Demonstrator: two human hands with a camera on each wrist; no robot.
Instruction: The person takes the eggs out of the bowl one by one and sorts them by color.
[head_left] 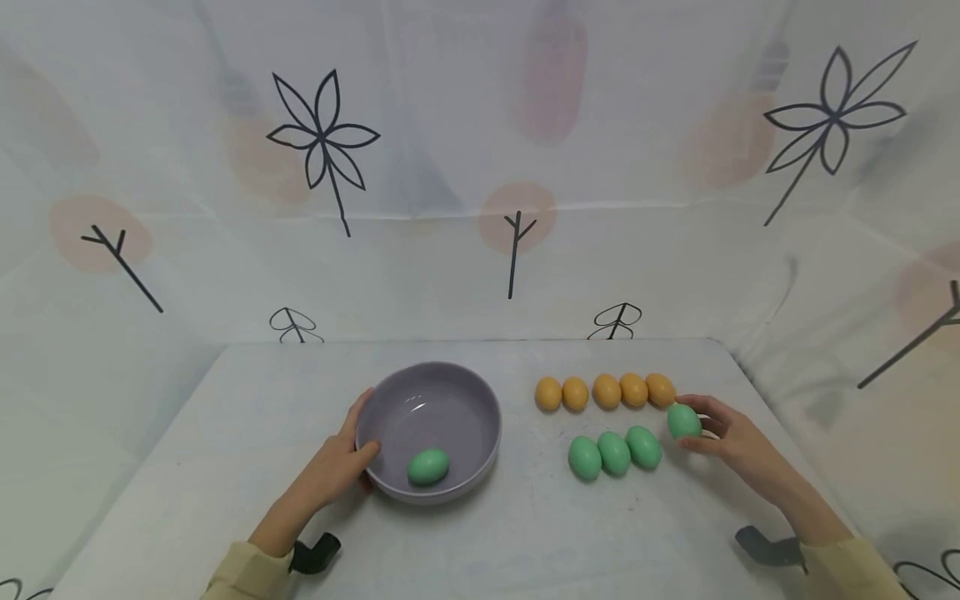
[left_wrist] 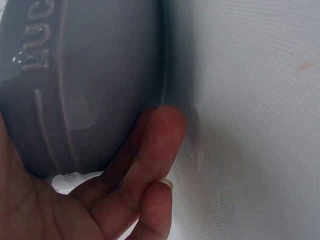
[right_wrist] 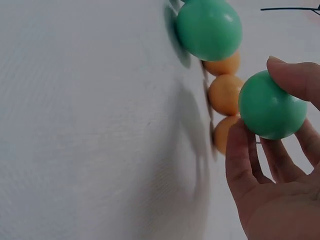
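A grey-purple bowl (head_left: 465,408) stands left of centre on the table, with one green egg (head_left: 428,467) lying inside it. My left hand (head_left: 339,458) grips the bowl's left side, thumb over the rim and fingers around the outer wall (left_wrist: 100,90). At the right, my right hand (head_left: 731,437) pinches another green egg (head_left: 684,422) between thumb and fingers; the right wrist view shows this egg (right_wrist: 272,105) raised off the table. Just left of that hand lies a row of three green eggs (head_left: 615,453).
Behind the green eggs runs a row of several yellow-orange eggs (head_left: 607,391). The white table (head_left: 525,533) meets a patterned cloth backdrop (head_left: 450,275) at its far edge, with cloth walls at both sides. Dark wrist straps (head_left: 317,553) show near both sleeves.
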